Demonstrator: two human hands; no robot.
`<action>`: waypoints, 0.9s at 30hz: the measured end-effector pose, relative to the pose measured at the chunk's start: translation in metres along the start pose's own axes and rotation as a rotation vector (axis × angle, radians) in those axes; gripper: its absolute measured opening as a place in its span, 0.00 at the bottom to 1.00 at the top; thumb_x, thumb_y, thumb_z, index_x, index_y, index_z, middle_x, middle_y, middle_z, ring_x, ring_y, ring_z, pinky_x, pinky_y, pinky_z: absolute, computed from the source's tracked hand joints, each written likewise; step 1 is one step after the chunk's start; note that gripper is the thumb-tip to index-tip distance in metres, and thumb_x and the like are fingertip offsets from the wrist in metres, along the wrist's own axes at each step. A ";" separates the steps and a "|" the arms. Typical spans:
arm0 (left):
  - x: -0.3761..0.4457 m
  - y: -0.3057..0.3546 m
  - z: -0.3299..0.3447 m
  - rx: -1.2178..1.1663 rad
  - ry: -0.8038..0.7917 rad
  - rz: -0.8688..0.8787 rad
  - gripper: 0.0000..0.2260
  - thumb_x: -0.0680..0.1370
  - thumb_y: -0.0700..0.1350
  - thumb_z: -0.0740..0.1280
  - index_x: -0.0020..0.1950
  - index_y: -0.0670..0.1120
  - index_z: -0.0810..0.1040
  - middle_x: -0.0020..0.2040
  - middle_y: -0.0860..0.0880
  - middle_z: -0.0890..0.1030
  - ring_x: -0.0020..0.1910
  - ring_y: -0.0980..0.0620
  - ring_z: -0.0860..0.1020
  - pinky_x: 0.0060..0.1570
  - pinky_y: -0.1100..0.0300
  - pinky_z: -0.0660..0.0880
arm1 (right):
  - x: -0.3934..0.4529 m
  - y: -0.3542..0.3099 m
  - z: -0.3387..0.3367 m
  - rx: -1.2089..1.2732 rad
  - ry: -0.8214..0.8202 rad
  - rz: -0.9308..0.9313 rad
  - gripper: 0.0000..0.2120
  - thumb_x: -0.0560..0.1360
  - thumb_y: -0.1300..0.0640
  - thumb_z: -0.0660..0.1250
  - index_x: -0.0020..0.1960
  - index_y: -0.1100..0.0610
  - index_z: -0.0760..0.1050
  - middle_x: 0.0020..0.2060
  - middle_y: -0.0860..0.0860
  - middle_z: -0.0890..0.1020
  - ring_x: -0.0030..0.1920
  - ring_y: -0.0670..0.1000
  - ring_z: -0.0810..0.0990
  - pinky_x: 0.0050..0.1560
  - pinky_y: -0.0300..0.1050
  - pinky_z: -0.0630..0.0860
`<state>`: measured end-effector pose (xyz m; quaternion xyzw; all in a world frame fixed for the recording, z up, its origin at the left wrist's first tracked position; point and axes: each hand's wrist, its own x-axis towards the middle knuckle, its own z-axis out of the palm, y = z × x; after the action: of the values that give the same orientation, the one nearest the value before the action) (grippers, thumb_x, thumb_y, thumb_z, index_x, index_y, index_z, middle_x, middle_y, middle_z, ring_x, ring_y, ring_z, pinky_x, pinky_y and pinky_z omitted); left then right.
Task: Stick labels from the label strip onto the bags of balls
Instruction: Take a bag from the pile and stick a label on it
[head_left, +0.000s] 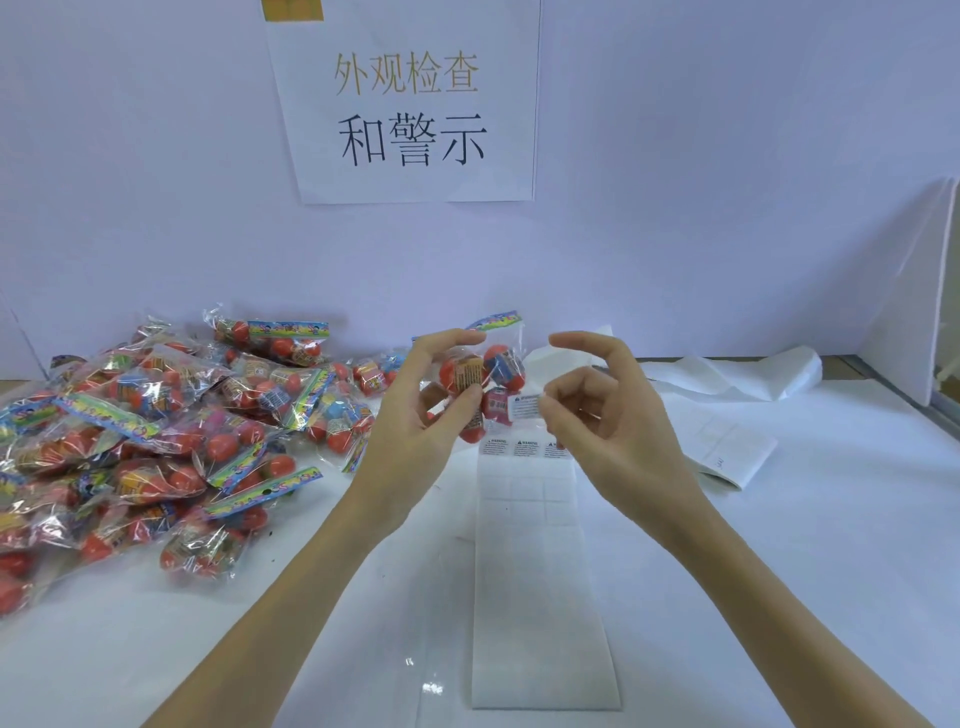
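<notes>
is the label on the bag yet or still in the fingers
Still in the fingers: the right hand pinches the label beside the bag.

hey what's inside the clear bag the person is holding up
The clear plastic bag, held by the left hand, shows red balls with printed wrappers. The fingers and a white warning label, pinched by the right hand, cover part of it, so no count.

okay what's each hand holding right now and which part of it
The left hand grips a bag of balls by its left side, thumb in front. The right hand pinches a small warning label by its right edge, against the bag.
</notes>
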<state>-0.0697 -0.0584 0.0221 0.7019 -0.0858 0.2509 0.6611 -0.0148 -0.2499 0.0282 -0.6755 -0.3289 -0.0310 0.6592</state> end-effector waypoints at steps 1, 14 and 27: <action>-0.001 0.000 0.001 0.013 -0.015 0.001 0.19 0.82 0.34 0.65 0.67 0.55 0.77 0.60 0.48 0.80 0.53 0.50 0.82 0.45 0.58 0.81 | -0.001 0.001 0.001 -0.016 -0.025 0.018 0.22 0.80 0.66 0.70 0.68 0.47 0.71 0.40 0.48 0.82 0.39 0.49 0.80 0.45 0.43 0.79; -0.004 0.001 0.003 0.052 -0.063 0.010 0.19 0.82 0.32 0.65 0.68 0.52 0.78 0.65 0.52 0.78 0.58 0.55 0.80 0.50 0.63 0.80 | -0.001 0.010 0.004 -0.058 -0.003 0.086 0.22 0.80 0.65 0.70 0.67 0.45 0.70 0.39 0.48 0.83 0.38 0.48 0.81 0.44 0.46 0.81; -0.003 -0.006 0.003 0.090 -0.082 -0.030 0.20 0.78 0.38 0.75 0.65 0.51 0.74 0.61 0.49 0.82 0.60 0.47 0.81 0.55 0.54 0.80 | -0.001 0.010 0.004 -0.074 -0.010 0.089 0.20 0.80 0.64 0.70 0.66 0.46 0.72 0.39 0.46 0.83 0.39 0.49 0.82 0.45 0.47 0.82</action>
<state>-0.0687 -0.0617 0.0158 0.7417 -0.0907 0.2155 0.6286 -0.0125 -0.2458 0.0188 -0.7134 -0.3005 -0.0104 0.6330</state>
